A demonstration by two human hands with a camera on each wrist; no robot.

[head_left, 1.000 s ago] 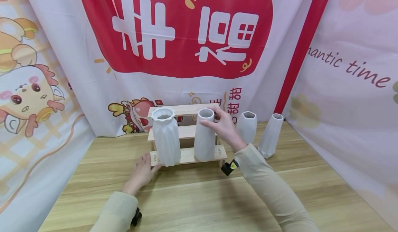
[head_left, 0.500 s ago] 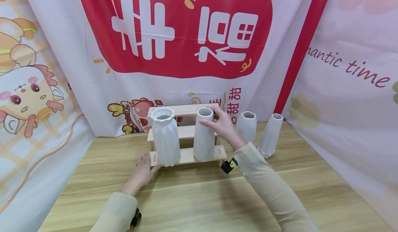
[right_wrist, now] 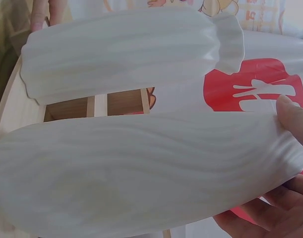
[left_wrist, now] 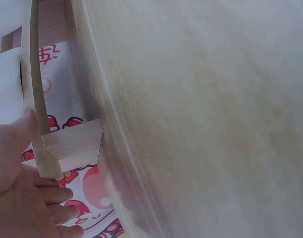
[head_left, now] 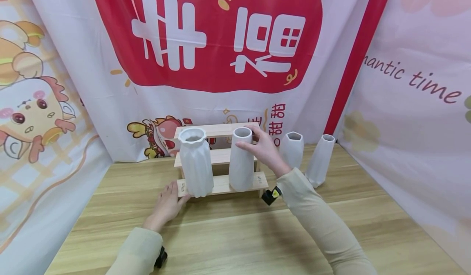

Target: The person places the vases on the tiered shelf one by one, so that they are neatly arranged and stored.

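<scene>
On the lowest step of a pale wooden tiered rack point(head_left: 219, 181) stand two white vases. My right hand point(head_left: 268, 150) holds the smooth tapered vase point(head_left: 241, 166) near its mouth, thumb in front and fingers round the far side. Its wavy relief shows in the right wrist view, where the fingers curl under the neck. To its left is a fluted vase point(head_left: 197, 166) with a frilled rim, which no hand touches. My left hand point(head_left: 167, 205) grips the left end of the bottom step; in the left wrist view the thumb point(left_wrist: 25, 126) lies along one side and fingers behind.
Right of the rack, a faceted white vase point(head_left: 292, 150) and a slim white vase point(head_left: 320, 160) stand on the wood-grain table point(head_left: 228, 242). Printed cloth point(head_left: 217, 103) hangs close behind the rack and along both sides.
</scene>
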